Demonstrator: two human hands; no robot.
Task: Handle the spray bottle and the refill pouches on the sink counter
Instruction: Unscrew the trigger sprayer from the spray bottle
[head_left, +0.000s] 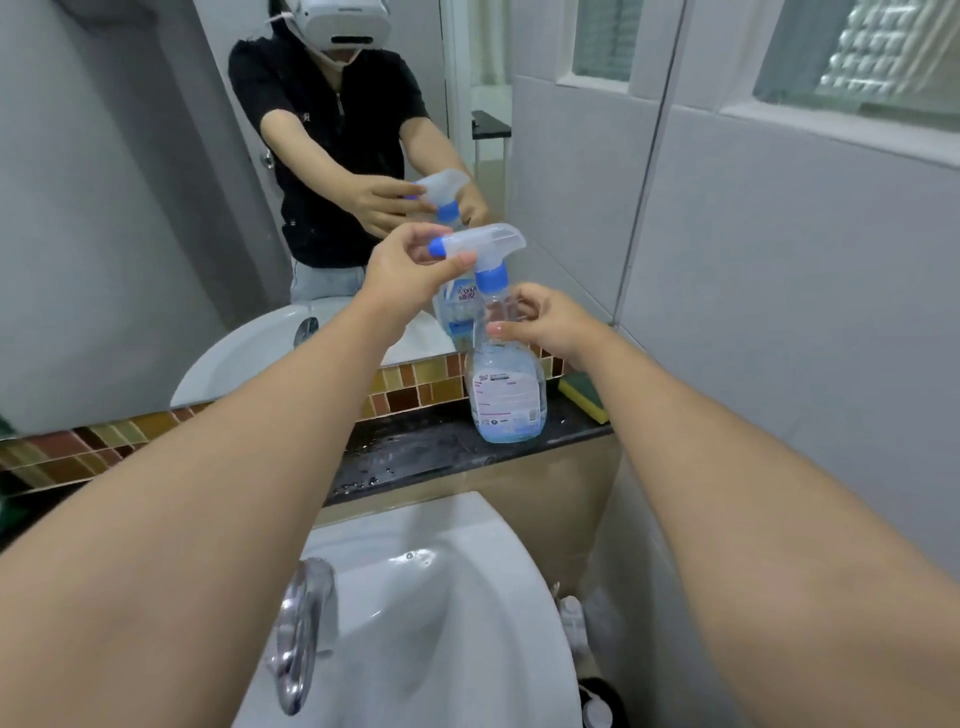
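A clear spray bottle (506, 395) with a white label stands upright on the dark counter ledge (415, 452) against the mirror. Its translucent trigger head (483, 244) has a blue nozzle and a blue collar. My left hand (410, 270) pinches the front of the trigger head near the nozzle. My right hand (545, 317) wraps the bottle's neck just below the blue collar. No refill pouch shows in this view.
A yellow-and-green sponge (584, 397) lies on the ledge right of the bottle, by the tiled wall. Below are the white basin (441, 597) and chrome tap (301, 634). The mirror (156, 208) reflects me and the bottle. The ledge is wet.
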